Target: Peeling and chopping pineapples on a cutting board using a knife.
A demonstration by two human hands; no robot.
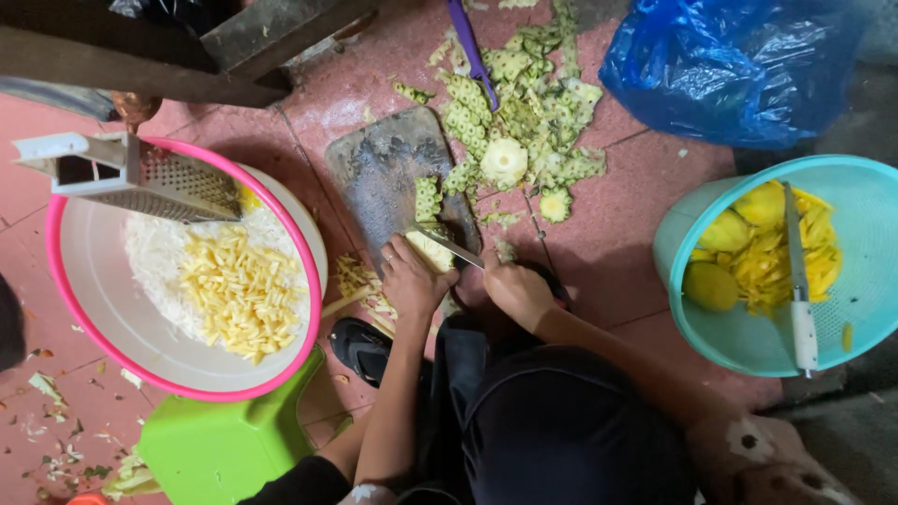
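My left hand (412,281) presses the pineapple piece (432,249) down on the cutting board (379,173), right in front of me. My right hand (514,288) grips the knife (451,247), whose blade points left across the piece.

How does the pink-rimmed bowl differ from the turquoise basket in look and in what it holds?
The pink-rimmed bowl is white inside with a pink edge; the turquoise basket is one colour throughout. The bowl holds white shreds and small pale yellow cut pieces, with a metal grater resting on its rim; the basket holds larger, deeper yellow fruit pieces and a white-handled knife. Both are round and stand on the red tiled floor.
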